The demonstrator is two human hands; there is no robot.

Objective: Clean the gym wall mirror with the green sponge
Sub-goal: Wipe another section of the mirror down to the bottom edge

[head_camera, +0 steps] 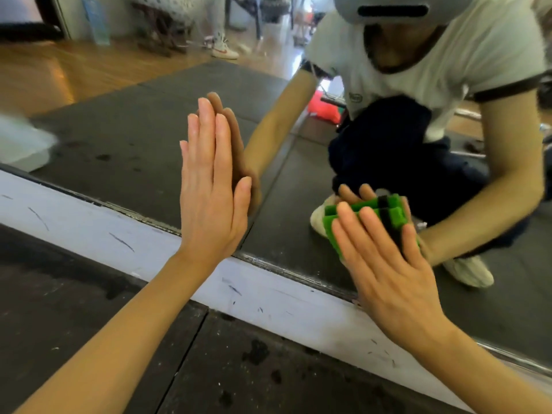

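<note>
The right hand [385, 261], fingers straight, presses the green rectangular sponge [370, 222] flat against the large wall mirror [125, 138] near its bottom edge. The left hand [209, 186] rests open-palmed on the glass.

green sponge [337, 228] mostly hidden under fingers [346, 231]

Dark floor mats [89, 324], scuffed white baseboard [268, 297]

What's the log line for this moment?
left hand: flat on mirror | right hand: pressing green sponge on glass | zone: low, near white baseboard
</note>
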